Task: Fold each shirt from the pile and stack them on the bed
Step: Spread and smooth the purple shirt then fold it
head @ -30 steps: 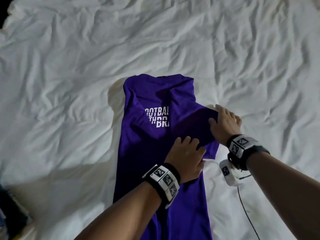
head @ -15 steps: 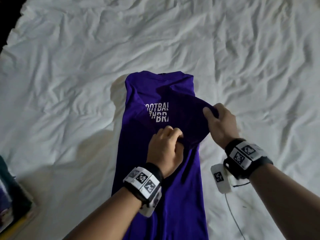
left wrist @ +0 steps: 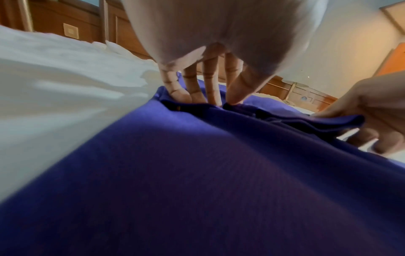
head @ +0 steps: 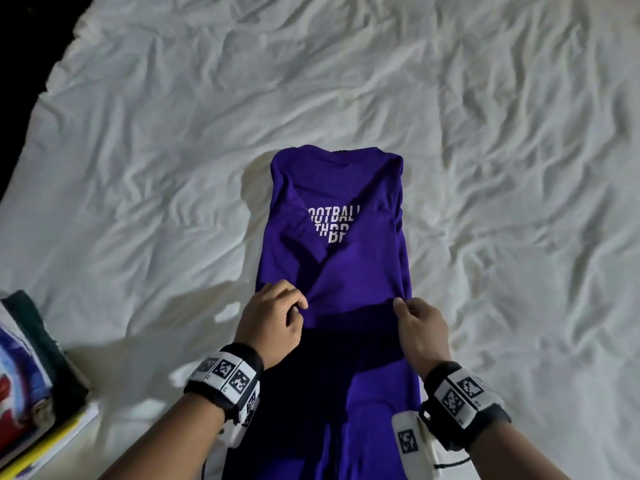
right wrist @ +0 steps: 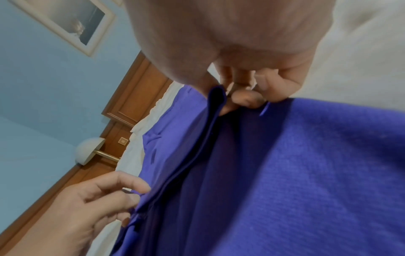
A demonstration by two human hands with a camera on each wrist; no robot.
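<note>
Head: both hands (head: 341, 327) pinching purple shirt (head: 346, 271)

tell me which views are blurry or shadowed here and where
Head view: sharp but dim, the arms throwing a dark shadow on the purple shirt below the left hand and right hand. Left wrist view: palm and near cloth blurred. Right wrist view: soft, tilted, bright.

Your purple shirt (head: 349, 271) lies flat on the white bed sheet (head: 173, 168), collar end away from you, both sides folded inward into a narrow lengthwise strip. White print, partly covered by the folds, faces up. Near the strip's mid-length, the fabric's edges are raised off the layer below.
</note>
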